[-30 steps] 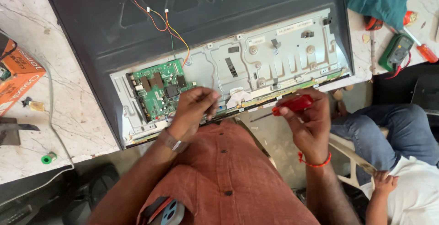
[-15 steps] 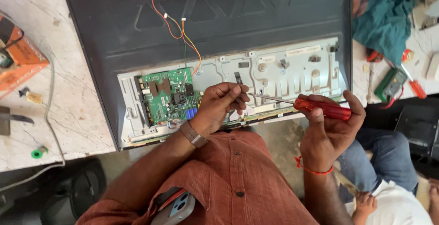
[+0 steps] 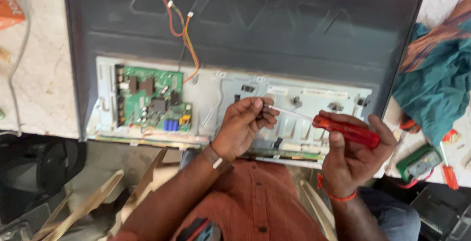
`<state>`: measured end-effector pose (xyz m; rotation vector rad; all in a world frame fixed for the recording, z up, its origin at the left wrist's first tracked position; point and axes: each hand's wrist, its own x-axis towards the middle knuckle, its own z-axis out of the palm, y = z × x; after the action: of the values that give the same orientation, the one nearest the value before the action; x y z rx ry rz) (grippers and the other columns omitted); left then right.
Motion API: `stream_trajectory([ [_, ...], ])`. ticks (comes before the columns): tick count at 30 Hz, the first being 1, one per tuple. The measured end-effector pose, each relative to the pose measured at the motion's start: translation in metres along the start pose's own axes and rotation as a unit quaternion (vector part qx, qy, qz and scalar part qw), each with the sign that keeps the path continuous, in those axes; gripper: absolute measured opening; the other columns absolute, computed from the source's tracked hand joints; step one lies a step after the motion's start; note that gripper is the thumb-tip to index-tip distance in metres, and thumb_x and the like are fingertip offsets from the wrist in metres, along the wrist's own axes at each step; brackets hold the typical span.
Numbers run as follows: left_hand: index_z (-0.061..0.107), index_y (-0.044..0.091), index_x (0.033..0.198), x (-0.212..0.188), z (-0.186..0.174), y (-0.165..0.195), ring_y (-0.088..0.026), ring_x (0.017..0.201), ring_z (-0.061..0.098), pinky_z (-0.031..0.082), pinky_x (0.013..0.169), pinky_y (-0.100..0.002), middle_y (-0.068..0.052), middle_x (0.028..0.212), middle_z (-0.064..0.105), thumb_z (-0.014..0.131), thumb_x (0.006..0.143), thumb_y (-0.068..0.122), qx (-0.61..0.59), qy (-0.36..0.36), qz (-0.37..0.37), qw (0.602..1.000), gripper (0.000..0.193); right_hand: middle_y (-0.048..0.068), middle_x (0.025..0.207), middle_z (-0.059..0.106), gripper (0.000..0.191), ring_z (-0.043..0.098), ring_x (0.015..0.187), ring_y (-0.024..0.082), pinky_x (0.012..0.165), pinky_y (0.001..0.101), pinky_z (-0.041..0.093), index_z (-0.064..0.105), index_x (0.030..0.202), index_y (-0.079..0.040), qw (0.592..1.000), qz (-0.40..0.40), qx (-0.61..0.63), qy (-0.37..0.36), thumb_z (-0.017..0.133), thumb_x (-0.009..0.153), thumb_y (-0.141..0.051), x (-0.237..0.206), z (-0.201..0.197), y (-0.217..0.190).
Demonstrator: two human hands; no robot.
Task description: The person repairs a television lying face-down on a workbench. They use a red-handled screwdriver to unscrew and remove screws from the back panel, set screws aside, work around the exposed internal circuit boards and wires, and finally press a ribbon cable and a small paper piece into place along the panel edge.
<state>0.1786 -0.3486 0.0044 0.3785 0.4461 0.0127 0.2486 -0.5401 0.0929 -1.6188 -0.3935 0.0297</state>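
Over the metal plate [image 3: 294,118] on the back of a dark television [image 3: 274,30], the right hand [image 3: 355,155] is clamped on a red-handled screwdriver [image 3: 346,130]. The left hand [image 3: 243,126] pinches its fingers together at the shaft's tip. A green circuit board [image 3: 152,99] sits to the left.
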Motion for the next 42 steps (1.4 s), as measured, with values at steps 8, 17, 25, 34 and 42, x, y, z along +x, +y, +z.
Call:
stream_trajectory([
  [8,0.068,-0.004,0.118,0.034,0.003,-0.035,-0.019,0.088,0.073,0.061,0.081,-0.032,-0.015,0.101,0.075,0.055,0.111,0.023,-0.052,0.061,0.021,0.997,0.031,0.027,0.125,0.065,0.048,0.074,0.111,0.036,0.105,0.0471,0.064,0.027,0.147,-0.009,0.996,-0.032,-0.047,-0.066,0.061,0.115,-0.002,0.03,-0.018,0.033],
  [17,0.066,-0.003,0.121,0.097,0.015,-0.027,-0.017,0.09,0.071,0.059,0.08,-0.03,-0.013,0.103,0.072,0.055,0.112,0.028,-0.104,0.095,0.09,0.986,0.033,0.023,0.126,0.061,0.056,0.069,0.117,0.033,0.106,0.0449,0.061,0.024,0.152,-0.012,0.997,-0.036,-0.033,-0.054,0.064,0.116,0.003,0.067,0.006,0.071],
  [25,0.064,-0.007,0.129,0.166,0.017,0.003,-0.018,0.093,0.07,0.059,0.083,-0.031,-0.015,0.107,0.073,0.054,0.113,0.031,-0.056,0.098,0.172,0.979,0.042,0.019,0.126,0.061,0.055,0.064,0.114,0.026,0.105,0.0443,0.06,0.028,0.155,-0.009,0.989,0.04,0.14,0.036,0.067,0.119,0.006,0.119,0.04,0.121],
  [34,0.067,-0.006,0.126,0.196,0.007,0.022,-0.018,0.092,0.071,0.061,0.083,-0.032,-0.012,0.105,0.074,0.058,0.11,0.024,-0.031,0.097,0.19,0.977,0.035,0.022,0.13,0.061,0.064,0.069,0.115,0.032,0.1,0.048,0.064,0.029,0.157,-0.011,0.955,0.145,0.251,0.066,0.07,0.11,0.004,0.156,0.077,0.142],
  [42,0.078,0.007,0.109,0.197,-0.013,0.067,-0.012,0.064,0.059,0.046,0.057,-0.029,-0.006,0.082,0.072,0.078,0.098,0.028,0.396,0.213,0.229,0.863,0.023,0.019,0.125,0.062,0.059,0.067,0.109,0.027,0.099,0.0446,0.065,0.027,0.154,-0.012,0.991,0.035,0.128,0.025,0.068,0.116,0.005,0.181,0.09,0.161],
])
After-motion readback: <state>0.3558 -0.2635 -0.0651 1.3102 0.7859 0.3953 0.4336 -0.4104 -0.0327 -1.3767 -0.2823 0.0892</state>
